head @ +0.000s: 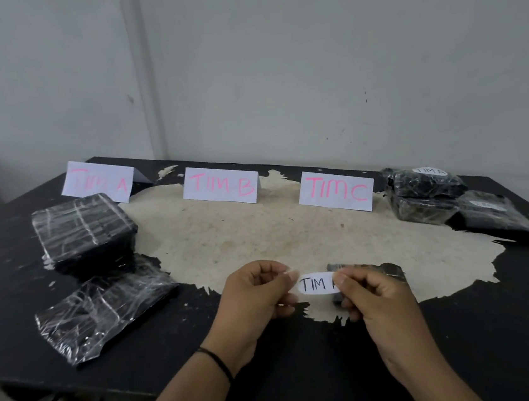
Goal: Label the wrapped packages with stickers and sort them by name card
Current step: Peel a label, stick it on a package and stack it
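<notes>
Sticker: white oval sticker [316,283] reading "TIM", stretched between both hands above the table [468,325]
Left hand [257,295]: fingers curled, pinching its left end
Right hand [374,293]: pinching its right end

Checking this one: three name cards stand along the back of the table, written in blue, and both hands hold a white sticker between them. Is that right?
Not quite. The head view shows the lettering on the three name cards, TIM A, TIM B and TIM C, is pink, not blue. The rest holds: the cards stand along the back of the table, and the left hand and right hand hold the white sticker between them.
</notes>
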`<action>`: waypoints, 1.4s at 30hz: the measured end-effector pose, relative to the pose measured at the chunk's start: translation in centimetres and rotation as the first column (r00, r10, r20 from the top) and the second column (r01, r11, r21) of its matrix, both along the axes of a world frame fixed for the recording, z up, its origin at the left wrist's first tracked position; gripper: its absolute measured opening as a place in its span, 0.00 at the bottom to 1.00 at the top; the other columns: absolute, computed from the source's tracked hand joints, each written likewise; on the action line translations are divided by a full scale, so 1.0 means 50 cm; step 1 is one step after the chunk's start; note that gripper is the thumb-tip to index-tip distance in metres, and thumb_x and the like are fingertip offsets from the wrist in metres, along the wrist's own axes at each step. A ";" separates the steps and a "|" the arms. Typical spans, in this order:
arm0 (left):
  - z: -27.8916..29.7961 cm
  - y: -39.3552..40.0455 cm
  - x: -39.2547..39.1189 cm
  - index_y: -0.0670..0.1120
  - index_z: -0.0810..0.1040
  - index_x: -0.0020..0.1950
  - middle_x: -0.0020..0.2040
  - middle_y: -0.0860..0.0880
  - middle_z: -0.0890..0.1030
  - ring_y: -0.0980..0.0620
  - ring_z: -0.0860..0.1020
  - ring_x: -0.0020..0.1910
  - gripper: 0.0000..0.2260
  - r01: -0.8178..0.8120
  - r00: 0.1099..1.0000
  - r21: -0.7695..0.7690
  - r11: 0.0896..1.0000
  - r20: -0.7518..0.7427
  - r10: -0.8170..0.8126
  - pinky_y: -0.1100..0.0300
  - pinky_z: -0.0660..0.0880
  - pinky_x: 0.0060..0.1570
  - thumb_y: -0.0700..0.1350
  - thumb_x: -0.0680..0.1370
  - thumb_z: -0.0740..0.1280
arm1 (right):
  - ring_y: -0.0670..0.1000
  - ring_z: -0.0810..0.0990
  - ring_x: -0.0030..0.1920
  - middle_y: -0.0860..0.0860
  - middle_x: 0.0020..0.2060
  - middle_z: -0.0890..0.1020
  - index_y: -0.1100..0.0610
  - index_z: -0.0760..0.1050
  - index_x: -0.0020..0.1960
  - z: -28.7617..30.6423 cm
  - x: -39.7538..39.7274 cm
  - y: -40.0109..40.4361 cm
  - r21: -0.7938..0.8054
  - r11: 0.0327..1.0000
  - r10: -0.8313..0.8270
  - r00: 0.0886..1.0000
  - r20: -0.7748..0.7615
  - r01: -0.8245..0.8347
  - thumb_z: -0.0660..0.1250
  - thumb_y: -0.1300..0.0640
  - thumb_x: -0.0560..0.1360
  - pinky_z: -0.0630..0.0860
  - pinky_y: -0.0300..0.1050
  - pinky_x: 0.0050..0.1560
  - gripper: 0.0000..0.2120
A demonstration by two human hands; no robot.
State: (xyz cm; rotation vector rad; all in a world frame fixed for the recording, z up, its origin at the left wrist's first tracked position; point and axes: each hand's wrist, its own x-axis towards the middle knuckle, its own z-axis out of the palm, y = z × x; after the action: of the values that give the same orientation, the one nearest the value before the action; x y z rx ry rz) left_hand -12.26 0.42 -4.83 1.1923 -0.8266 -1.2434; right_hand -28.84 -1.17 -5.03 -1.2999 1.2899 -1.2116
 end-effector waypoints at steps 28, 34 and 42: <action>-0.003 -0.106 -0.104 0.47 0.81 0.49 0.36 0.53 0.83 0.62 0.79 0.35 0.12 0.157 0.946 -0.050 0.986 0.296 -0.135 0.64 0.72 0.41 0.54 0.72 0.71 | 0.45 0.70 0.31 0.49 0.31 0.79 0.59 0.83 0.45 0.031 -0.166 -0.084 0.165 0.986 -0.010 1.000 -0.019 0.013 0.70 0.58 0.72 0.64 0.39 0.27 0.05; -0.009 -0.113 -0.098 0.47 0.78 0.52 0.33 0.49 0.80 0.62 0.73 0.26 0.11 0.171 0.894 -0.051 0.984 0.427 -0.133 0.72 0.68 0.26 0.44 0.71 0.74 | 0.47 0.70 0.32 0.51 0.32 0.78 0.54 0.84 0.41 0.016 -0.164 -0.091 0.151 0.988 -0.020 0.992 -0.128 0.040 0.71 0.56 0.72 0.66 0.37 0.25 0.04; -0.007 -0.115 -0.103 0.50 0.76 0.51 0.32 0.51 0.79 0.60 0.72 0.25 0.14 0.134 0.843 -0.024 0.991 0.528 -0.101 0.71 0.67 0.24 0.49 0.69 0.75 | 0.41 0.80 0.37 0.45 0.35 0.84 0.52 0.83 0.40 0.039 -0.163 -0.106 0.050 0.999 0.013 0.955 -0.297 0.002 0.70 0.55 0.73 0.71 0.34 0.37 0.05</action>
State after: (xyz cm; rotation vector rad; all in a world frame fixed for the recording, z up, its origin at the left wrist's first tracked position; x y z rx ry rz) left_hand -17.41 -5.34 -5.17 1.4783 -1.3507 -0.9813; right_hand -36.99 -6.47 -3.09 -1.4896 1.5176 -0.9978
